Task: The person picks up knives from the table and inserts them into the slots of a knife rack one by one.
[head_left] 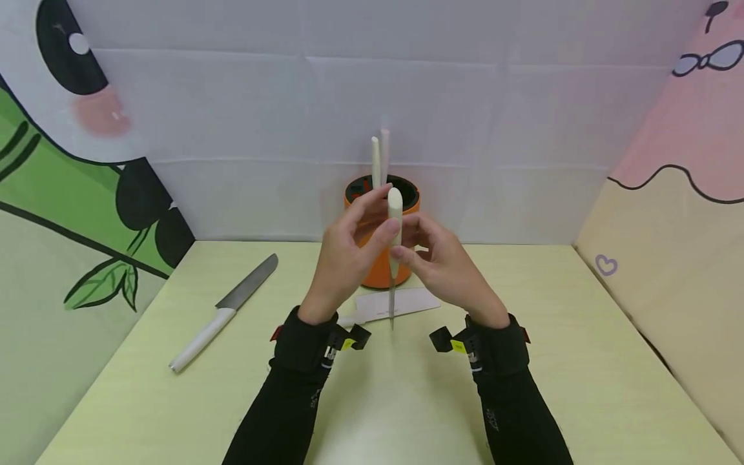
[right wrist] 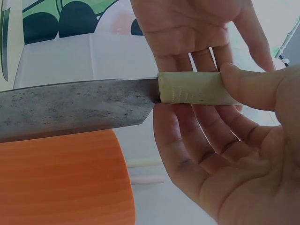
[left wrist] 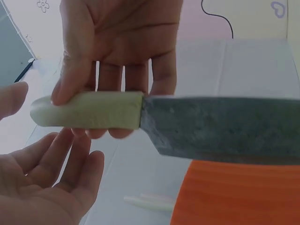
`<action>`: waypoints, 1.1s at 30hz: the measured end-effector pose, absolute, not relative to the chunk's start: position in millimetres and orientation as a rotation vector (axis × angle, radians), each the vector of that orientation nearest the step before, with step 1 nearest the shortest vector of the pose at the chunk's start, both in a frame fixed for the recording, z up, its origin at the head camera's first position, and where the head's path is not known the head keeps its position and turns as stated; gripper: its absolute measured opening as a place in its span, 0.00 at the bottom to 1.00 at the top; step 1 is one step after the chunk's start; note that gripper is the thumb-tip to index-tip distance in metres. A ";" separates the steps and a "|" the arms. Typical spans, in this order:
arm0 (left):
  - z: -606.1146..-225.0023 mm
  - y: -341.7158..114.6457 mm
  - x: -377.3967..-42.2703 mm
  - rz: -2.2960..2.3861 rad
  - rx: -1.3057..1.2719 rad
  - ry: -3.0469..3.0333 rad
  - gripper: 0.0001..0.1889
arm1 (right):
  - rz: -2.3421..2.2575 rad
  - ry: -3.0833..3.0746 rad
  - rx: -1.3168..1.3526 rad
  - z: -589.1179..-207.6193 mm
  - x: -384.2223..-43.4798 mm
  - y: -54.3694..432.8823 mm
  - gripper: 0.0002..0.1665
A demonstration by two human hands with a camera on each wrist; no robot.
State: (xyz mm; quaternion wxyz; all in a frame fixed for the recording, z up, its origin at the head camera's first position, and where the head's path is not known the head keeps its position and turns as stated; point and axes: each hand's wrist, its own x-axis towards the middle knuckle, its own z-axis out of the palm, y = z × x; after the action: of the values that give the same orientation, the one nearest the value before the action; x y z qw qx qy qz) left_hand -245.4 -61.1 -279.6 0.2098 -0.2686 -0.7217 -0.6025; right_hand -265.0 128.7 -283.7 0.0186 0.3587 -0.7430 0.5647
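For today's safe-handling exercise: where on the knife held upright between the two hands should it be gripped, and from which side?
Grip the knife by its pale rounded handle, coming from above. It hangs handle-up with the blade pointing down over the table; the right hand already pinches that handle, keeping fingers off the edge.

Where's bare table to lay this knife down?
Bare table lies right of the right hand, out to the wall, and near you between the sleeves. It is crowded by the orange holder, the flat cleaver and the left knife.
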 end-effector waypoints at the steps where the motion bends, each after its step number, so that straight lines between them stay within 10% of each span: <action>1: -279.2 -60.4 -245.0 -1.684 -0.738 -2.004 0.27 | 1.752 -2.310 1.115 -284.0 -265.1 127.9 0.18; 33: -275.6 -47.3 -240.9 -1.588 -0.698 -2.013 0.22 | 1.741 -2.428 1.012 -296.2 -304.5 172.0 0.23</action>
State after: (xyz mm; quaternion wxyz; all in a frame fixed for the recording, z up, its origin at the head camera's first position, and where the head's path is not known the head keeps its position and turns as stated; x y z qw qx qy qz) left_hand -240.9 -47.3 -275.6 0.2399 -0.2549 -0.7355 -0.5801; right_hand -304.5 172.0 -296.2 -0.0066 0.3209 -0.7697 0.5519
